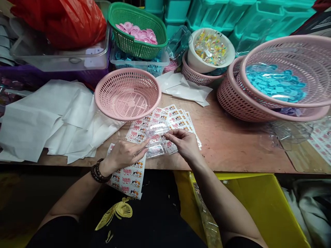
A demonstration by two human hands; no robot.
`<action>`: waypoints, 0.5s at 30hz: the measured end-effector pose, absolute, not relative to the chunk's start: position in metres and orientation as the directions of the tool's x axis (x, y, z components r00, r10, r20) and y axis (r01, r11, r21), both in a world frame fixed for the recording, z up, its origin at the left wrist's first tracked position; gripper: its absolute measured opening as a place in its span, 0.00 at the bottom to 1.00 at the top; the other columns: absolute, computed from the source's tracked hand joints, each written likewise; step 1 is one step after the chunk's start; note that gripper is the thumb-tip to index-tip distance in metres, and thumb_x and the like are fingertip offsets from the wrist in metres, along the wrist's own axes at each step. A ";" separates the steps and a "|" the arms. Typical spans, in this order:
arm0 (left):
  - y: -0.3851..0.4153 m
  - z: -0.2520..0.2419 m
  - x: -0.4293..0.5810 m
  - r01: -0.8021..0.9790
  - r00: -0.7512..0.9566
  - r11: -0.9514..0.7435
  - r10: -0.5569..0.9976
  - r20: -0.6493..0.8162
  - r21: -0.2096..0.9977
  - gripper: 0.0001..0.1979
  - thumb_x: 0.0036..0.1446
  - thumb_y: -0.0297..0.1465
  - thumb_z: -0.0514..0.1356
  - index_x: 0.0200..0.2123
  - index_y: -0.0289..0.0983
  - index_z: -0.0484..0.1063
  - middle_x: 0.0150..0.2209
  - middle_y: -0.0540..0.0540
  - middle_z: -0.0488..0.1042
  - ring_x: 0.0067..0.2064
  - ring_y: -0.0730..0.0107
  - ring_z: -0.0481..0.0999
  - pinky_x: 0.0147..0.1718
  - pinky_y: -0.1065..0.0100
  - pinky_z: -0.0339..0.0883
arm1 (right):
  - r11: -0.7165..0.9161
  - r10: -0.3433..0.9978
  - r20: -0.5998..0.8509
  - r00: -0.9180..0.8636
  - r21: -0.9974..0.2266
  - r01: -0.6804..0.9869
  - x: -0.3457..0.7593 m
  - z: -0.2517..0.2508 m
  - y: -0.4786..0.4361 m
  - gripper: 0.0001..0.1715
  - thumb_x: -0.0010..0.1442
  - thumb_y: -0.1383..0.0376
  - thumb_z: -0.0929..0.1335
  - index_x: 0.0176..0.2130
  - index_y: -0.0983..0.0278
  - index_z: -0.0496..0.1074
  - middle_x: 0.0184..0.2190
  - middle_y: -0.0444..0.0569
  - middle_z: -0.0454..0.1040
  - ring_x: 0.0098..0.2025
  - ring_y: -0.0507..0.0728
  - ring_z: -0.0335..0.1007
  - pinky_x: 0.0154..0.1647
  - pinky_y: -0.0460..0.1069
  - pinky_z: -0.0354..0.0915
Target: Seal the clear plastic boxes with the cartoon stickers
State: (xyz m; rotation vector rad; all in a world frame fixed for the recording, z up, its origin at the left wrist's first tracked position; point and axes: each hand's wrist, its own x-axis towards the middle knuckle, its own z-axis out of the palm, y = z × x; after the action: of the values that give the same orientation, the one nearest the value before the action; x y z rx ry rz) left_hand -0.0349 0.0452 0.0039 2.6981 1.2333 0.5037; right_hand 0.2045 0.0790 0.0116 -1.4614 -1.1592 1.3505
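A small clear plastic clamshell box [156, 150] lies opened out near the table's front edge, over printed sticker sheets [178, 119] with cartoon cats and pink lettering. My left hand [126, 154] has its index finger stretched against the box's left side. Under that hand a sticker sheet [129, 179] hangs past the table edge, its upper part hidden by the curled fingers. My right hand [184, 143] pinches thumb and forefinger together at the right edge of the box's lid. Whether a single sticker is also in that pinch is too small to tell.
Just behind stands a pink basket [128, 93]. White backing papers [51, 113] spread to the left. On the right, stacked pink baskets [230, 93] hold blue plastic pieces [276, 84]. A green basket [139, 44] and a white bowl [192, 51] stand at the back.
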 end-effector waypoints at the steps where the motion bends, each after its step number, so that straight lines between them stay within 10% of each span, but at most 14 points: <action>1: 0.045 0.003 -0.035 0.713 0.604 -0.652 0.758 0.246 0.259 0.21 0.69 0.36 0.52 0.59 0.34 0.73 0.21 0.49 0.76 0.21 0.72 0.68 0.22 0.68 0.55 | -0.243 0.970 -0.244 0.002 -0.965 0.096 0.204 0.011 0.079 0.26 0.39 0.45 0.79 0.27 0.64 0.77 0.24 0.47 0.77 0.26 0.53 0.68 0.30 0.50 0.64; 15: 0.044 0.007 -0.031 0.740 0.591 -0.614 0.788 0.172 0.274 0.22 0.69 0.39 0.53 0.64 0.43 0.67 0.23 0.51 0.76 0.23 0.72 0.69 0.24 0.70 0.55 | -0.200 0.980 -0.201 0.010 -0.971 0.132 0.203 0.008 0.079 0.27 0.41 0.44 0.78 0.27 0.64 0.78 0.24 0.47 0.77 0.26 0.52 0.68 0.28 0.49 0.62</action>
State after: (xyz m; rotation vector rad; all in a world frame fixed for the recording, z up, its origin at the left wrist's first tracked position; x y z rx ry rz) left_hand -0.0305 0.0442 0.0071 2.6439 1.2824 0.4138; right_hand 0.2032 0.0788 0.0082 -1.4574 -1.2074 1.2945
